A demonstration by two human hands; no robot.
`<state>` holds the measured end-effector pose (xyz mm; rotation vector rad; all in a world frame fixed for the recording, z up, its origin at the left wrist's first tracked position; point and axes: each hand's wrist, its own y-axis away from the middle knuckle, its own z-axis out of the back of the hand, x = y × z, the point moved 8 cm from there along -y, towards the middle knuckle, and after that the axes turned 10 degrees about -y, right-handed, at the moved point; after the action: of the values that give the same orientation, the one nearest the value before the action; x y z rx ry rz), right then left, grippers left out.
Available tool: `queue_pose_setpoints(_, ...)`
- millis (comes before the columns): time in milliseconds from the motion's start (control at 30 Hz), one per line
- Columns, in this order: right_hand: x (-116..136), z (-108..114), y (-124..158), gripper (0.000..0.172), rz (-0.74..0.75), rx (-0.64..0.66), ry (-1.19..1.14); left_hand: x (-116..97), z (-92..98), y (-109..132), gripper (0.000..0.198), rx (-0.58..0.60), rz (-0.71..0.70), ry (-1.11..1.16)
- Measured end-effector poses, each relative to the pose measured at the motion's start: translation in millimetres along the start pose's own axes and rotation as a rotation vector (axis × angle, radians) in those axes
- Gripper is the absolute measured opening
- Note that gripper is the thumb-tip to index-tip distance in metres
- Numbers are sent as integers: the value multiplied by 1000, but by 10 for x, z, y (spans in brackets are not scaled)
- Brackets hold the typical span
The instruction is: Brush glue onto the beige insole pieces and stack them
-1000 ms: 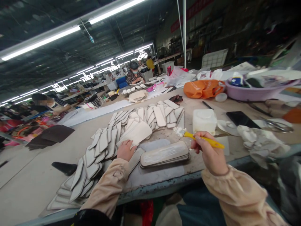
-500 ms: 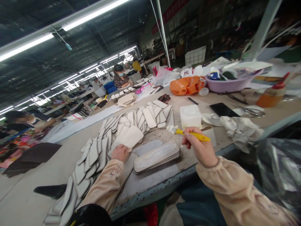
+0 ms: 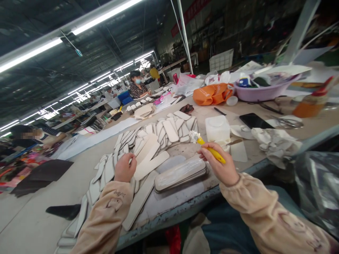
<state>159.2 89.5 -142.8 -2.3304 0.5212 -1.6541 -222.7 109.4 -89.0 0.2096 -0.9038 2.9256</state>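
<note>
My right hand grips a brush by its yellow handle. White paste clumps on the bristles, which point up and left beside a white plastic tub. Closed, with curled fingers, my left hand is over the heap of flat pale pieces with dark edges. Whatever it may pinch is hidden. Right beside it, a beige piece and a long pale strip fan apart. Between my hands lies a neat stack of rounded strips, its top wet with white streaks.
Behind the tub are an orange bag and a lilac basin. Right of it lie a black phone, scissors, crumpled paper and a bottle of amber liquid. A black cone-shaped object lies at left. Co-workers sit farther back.
My left hand has lifted off the pale pieces and moved left, its fingers curling. The pieces beside it have spread apart. The brush in my right hand has tilted more steeply.
</note>
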Motion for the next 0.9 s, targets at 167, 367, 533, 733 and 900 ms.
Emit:
queue_pose_setpoints(167, -42, -138, 50, 18, 66, 91, 86, 0, 154, -56, 22, -82, -40, -170)
queue_pose_setpoints(367, -114, -169, 88, 20, 41, 138, 151, 450, -449, 53, 30, 306, 159, -147)
queue_pose_setpoints(533, -137, -161, 82, 20, 10, 121, 124, 625, -641, 176, 34, 391, 326, 50)
queue_pose_setpoints(733, -110, -197, 80, 20, 33, 127, 152, 990, -392, 213, 34, 107, 662, 233)
queue_pose_setpoints(900, -82, -200, 83, 19, 80, 112, 132, 617, 179, 132, 37, -125, 527, 465)
